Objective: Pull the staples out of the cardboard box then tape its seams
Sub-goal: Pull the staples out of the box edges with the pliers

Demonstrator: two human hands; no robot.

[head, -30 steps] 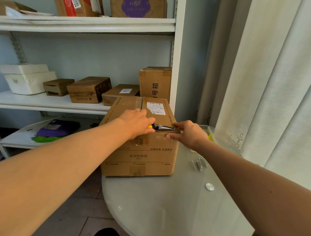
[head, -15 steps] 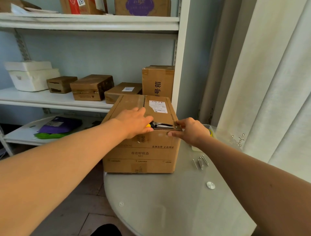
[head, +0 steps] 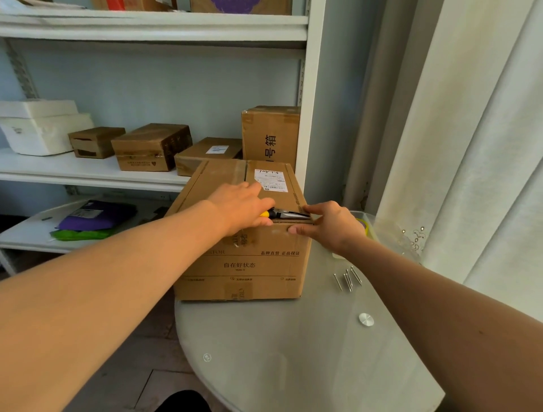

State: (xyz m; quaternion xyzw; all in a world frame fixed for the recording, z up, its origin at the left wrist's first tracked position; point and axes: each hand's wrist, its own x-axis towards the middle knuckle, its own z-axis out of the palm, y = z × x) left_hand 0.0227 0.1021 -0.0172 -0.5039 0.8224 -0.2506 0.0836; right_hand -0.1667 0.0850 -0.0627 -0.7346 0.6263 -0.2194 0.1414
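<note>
pliers (head: 286, 214) handles hidden in left hand (head: 242, 207) | staple too small to tell | top-shelf boxes (head: 241, 3) cut off

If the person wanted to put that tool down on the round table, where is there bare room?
The round glass table is bare in front of the brown cardboard box, out to its near edge. It is tighter to the box's right: loose metal nails lie there, with a clear plastic tray behind the right hand.
</note>
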